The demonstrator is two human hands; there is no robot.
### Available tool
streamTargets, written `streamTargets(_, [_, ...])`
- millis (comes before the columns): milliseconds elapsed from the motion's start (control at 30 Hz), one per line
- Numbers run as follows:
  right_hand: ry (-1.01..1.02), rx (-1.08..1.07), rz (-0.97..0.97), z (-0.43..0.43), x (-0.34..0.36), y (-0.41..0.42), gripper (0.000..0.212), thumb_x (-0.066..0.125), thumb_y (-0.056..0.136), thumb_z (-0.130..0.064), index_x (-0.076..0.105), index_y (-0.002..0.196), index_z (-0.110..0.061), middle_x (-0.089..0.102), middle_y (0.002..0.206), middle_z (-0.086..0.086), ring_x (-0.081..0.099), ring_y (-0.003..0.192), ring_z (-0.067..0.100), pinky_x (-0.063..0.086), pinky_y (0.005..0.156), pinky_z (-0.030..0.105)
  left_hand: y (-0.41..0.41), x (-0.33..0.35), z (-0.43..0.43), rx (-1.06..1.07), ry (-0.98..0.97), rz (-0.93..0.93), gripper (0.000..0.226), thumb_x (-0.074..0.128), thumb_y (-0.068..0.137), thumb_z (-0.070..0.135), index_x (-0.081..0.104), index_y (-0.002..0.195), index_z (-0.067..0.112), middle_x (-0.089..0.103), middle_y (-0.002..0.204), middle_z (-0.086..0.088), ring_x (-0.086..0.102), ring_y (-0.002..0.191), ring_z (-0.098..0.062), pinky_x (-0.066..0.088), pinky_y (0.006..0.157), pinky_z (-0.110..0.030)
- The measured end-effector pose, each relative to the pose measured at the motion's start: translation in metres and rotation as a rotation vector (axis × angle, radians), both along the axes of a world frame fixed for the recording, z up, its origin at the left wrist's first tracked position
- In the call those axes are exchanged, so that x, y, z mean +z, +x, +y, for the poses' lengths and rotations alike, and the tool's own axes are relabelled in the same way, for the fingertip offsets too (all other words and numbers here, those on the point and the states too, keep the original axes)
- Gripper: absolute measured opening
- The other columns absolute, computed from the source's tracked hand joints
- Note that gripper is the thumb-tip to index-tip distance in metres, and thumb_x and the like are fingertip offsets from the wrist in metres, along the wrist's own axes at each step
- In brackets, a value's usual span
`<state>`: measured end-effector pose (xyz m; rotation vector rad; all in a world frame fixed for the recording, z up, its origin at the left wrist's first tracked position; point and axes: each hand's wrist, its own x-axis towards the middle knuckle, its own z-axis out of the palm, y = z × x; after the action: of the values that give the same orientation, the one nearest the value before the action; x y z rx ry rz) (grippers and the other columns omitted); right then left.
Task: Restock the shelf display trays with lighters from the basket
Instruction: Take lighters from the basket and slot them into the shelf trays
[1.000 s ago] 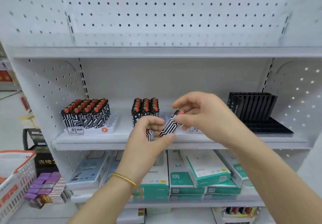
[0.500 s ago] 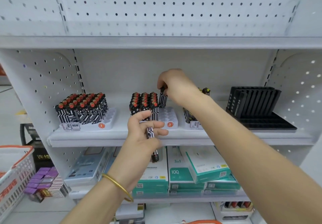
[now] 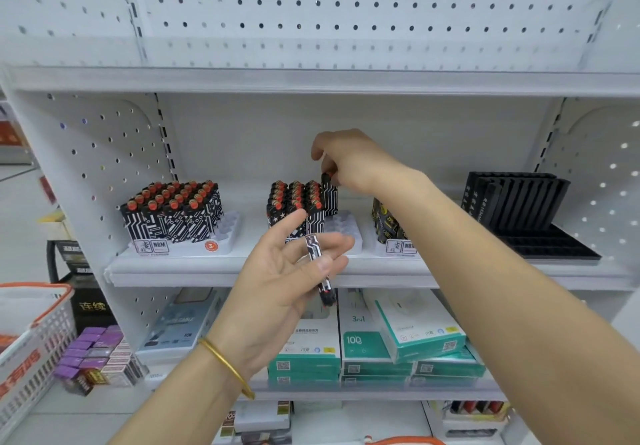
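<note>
On the middle shelf a white display tray (image 3: 347,228) holds three rows of black-and-white lighters (image 3: 294,199) with red tops; its right-hand slots stand bare. My right hand (image 3: 349,164) reaches over the tray's back right and pinches an upright lighter (image 3: 329,195) by its top, beside the filled rows. My left hand (image 3: 277,289) hovers in front of the shelf edge, palm up, its thumb pinning another lighter (image 3: 327,292) against the fingers. A white basket (image 3: 34,337) with an orange rim shows at the far left.
A fuller tray of lighters (image 3: 173,212) sits to the left, a tray of dark lighters (image 3: 384,219) just right of the middle one, and a black rack (image 3: 519,209) at the far right. Boxed goods (image 3: 381,340) fill the shelf below.
My right hand took a lighter from my left hand, carried it up to the back of the middle tray and now holds it upright at a slot. My left hand's fingers have spread.
</note>
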<state>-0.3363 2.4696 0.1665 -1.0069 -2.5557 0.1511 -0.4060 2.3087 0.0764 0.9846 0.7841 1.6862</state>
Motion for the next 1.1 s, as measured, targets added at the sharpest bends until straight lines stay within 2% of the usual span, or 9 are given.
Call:
streamTargets(133, [-0.032, 0.002, 0.016, -0.001, 0.002, 0.002, 0.027, 0.050, 0.087, 0.001, 0.060, 0.111, -0.004, 0.063, 0.108, 0.013, 0.059, 0.100, 0.027, 0.039, 0.069, 0.016, -0.002, 0.002, -0.002, -0.063, -0.028, -0.094, 0.060, 0.050, 0.076, -0.003, 0.043, 0.134, 0.011, 0.066, 0.118, -0.012, 0.064, 0.106, -0.034, 0.055, 0.081, -0.050])
streamTargets(233, [-0.050, -0.046, -0.074, -0.002, 0.003, 0.000, 0.036, 0.047, 0.083, 0.012, 0.058, 0.115, -0.002, 0.061, 0.116, 0.016, 0.058, 0.104, 0.030, 0.043, 0.078, 0.023, -0.003, 0.003, -0.002, -0.059, -0.054, -0.116, 0.051, 0.048, 0.080, -0.004, 0.045, 0.130, 0.005, 0.066, 0.118, -0.016, 0.065, 0.106, -0.031, 0.057, 0.076, -0.042])
streamTargets(433, [-0.003, -0.042, -0.197, 0.000, -0.001, -0.005, 0.038, 0.053, 0.085, 0.010, 0.056, 0.120, -0.004, 0.060, 0.122, 0.014, 0.058, 0.108, 0.028, 0.044, 0.081, 0.025, -0.003, 0.007, -0.003, -0.051, -0.076, -0.113, 0.028, 0.044, 0.089, -0.002, 0.049, 0.117, -0.004, 0.067, 0.112, -0.019, 0.066, 0.103, -0.029, 0.058, 0.076, -0.032])
streamTargets(600, [0.049, 0.018, 0.024, -0.010, -0.002, 0.014, 0.040, 0.056, 0.084, 0.003, 0.054, 0.121, -0.011, 0.060, 0.113, 0.010, 0.057, 0.095, 0.023, 0.046, 0.080, 0.026, -0.003, 0.011, -0.001, 0.001, -0.109, -0.168, 0.026, 0.040, 0.094, 0.002, 0.059, 0.113, -0.003, 0.064, 0.099, -0.016, 0.070, 0.091, -0.025, 0.059, 0.066, -0.031])
streamTargets(667, [0.055, 0.077, 0.176, -0.029, -0.002, 0.027, 0.034, 0.057, 0.083, 0.003, 0.059, 0.113, -0.015, 0.064, 0.100, 0.004, 0.059, 0.088, 0.016, 0.048, 0.079, 0.025, -0.004, 0.013, -0.001, 0.001, -0.121, -0.145, 0.024, 0.044, 0.093, 0.003, 0.062, 0.108, -0.001, 0.067, 0.096, -0.013, 0.071, 0.087, -0.020, 0.058, 0.061, -0.028])
streamTargets(767, [-0.126, 0.192, 0.339, -0.063, -0.004, 0.050, 0.021, 0.056, 0.088, -0.005, 0.066, 0.096, -0.021, 0.066, 0.081, -0.004, 0.061, 0.070, 0.005, 0.053, 0.067, 0.022, -0.003, 0.014, 0.000, 0.012, -0.118, -0.139, 0.024, 0.045, 0.092, 0.004, 0.060, 0.110, 0.000, 0.071, 0.092, -0.011, 0.070, 0.082, -0.016, 0.055, 0.057, -0.022])
streamTargets(900, [-0.274, 0.268, 0.323, -0.079, -0.010, 0.063, 0.013, 0.057, 0.090, -0.015, 0.069, 0.097, -0.016, 0.063, 0.072, -0.007, 0.056, 0.056, 0.001, 0.046, 0.053, 0.014, 0.002, 0.012, 0.002, 0.021, -0.099, -0.144, 0.023, 0.045, 0.092, 0.002, 0.053, 0.113, -0.002, 0.071, 0.090, -0.012, 0.070, 0.079, -0.016, 0.052, 0.054, -0.021])
streamTargets(1033, [-0.304, 0.298, 0.323, -0.080, -0.018, 0.068, 0.018, 0.068, 0.079, 0.001, 0.068, 0.091, -0.012, 0.069, 0.082, 0.007, 0.061, 0.065, 0.012, 0.050, 0.061, 0.018, 0.005, 0.010, 0.004, 0.038, -0.072, -0.073, 0.016, 0.049, 0.088, 0.002, 0.057, 0.102, 0.000, 0.071, 0.088, -0.011, 0.069, 0.081, -0.016, 0.055, 0.061, -0.022])
streamTargets(1100, [-0.321, 0.291, 0.345, -0.081, -0.018, 0.075, 0.022, 0.068, 0.075, 0.008, 0.066, 0.085, -0.011, 0.067, 0.078, 0.003, 0.058, 0.060, 0.001, 0.045, 0.058, 0.010, 0.005, 0.009, 0.005, 0.091, -0.033, -0.054, 0.017, 0.053, 0.082, 0.001, 0.060, 0.098, 0.002, 0.068, 0.089, -0.010, 0.067, 0.081, -0.016, 0.056, 0.069, -0.023])
